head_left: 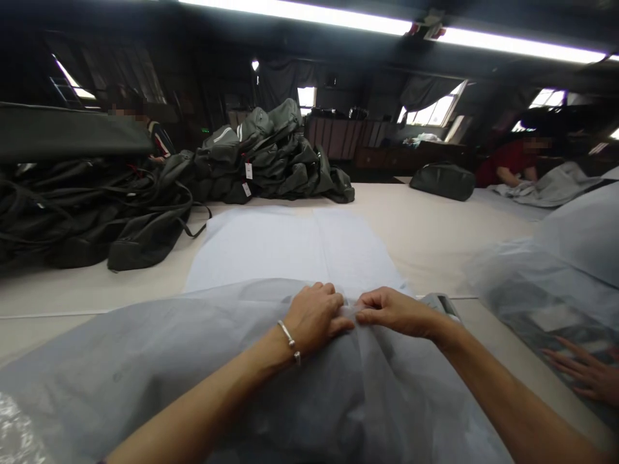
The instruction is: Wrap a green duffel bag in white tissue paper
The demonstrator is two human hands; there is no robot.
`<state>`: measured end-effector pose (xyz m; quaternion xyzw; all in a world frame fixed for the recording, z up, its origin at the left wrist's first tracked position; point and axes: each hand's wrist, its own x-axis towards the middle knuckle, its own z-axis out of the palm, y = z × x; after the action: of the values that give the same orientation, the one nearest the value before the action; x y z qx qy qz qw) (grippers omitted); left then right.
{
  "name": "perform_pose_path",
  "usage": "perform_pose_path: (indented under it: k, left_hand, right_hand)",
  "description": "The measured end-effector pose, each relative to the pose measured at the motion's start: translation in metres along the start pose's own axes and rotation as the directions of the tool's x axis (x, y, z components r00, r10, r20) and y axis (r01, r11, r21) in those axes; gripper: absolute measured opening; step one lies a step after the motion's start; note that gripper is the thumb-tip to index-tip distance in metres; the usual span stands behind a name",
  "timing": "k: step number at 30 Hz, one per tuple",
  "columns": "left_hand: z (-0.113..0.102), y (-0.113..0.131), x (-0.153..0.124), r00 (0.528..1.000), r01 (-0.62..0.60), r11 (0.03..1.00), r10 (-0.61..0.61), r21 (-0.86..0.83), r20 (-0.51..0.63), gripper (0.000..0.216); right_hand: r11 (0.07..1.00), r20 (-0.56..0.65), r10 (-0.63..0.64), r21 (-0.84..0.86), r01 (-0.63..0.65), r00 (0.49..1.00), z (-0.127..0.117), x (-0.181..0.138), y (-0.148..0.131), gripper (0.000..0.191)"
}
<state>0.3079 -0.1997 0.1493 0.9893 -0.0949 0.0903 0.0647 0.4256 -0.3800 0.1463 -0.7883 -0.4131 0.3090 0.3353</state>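
Note:
A large translucent greyish sheet [203,361], plastic or thin cloth, spreads across the near side of the table and covers something darker. My left hand [316,314], with a silver bracelet at the wrist, is closed on its far edge, fingers curled over. Close on its right, my right hand [394,310] pinches the same edge between thumb and fingers, gathering it into folds. Just beyond both hands lies a flat pale-blue sheet [290,248]. Behind my right wrist, a small grey object [439,304] is partly hidden.
Dark bags [275,154] with white tags are heaped across the table [401,219]; more lie at the left [149,232]. A single dark bag [442,180] sits farther right. At right, another person's hand [587,370] rests on plastic-wrapped goods. Two people work farther back.

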Motion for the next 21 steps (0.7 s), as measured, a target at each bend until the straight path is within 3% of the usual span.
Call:
perform_pose_path:
  k: [5,9,16,19,21]
  left_hand:
    - [0.000,-0.001,0.005,0.999,0.028,1.000,-0.028,0.006,0.018,0.024]
    - [0.003,0.004,0.005,0.998,0.061,0.997,-0.062,0.037,0.017,0.028]
    - [0.013,0.001,0.005,0.989,0.141,0.990,-0.142,-0.018,-0.050,0.013]
    - [0.012,0.006,-0.005,0.975,0.079,0.996,-0.086,-0.045,-0.202,0.018]
    - [0.012,0.016,-0.017,0.940,-0.072,0.997,0.077,0.027,-0.333,0.022]
  right_hand:
    - [0.998,0.026,-0.025,-0.065,0.026,0.999,-0.007,0.013,-0.004,0.025]
    - [0.992,0.030,0.026,-0.123,-0.023,0.999,-0.008,0.023,0.000,0.034]
    - [0.998,-0.003,0.045,-0.036,-0.045,0.999,-0.004,0.029,0.011,0.031]
    - [0.995,0.016,0.058,-0.087,-0.056,0.998,-0.007,0.035,0.011,0.035]
    - [0.991,0.030,0.058,-0.119,-0.054,0.998,-0.009,0.039,0.012,0.032]
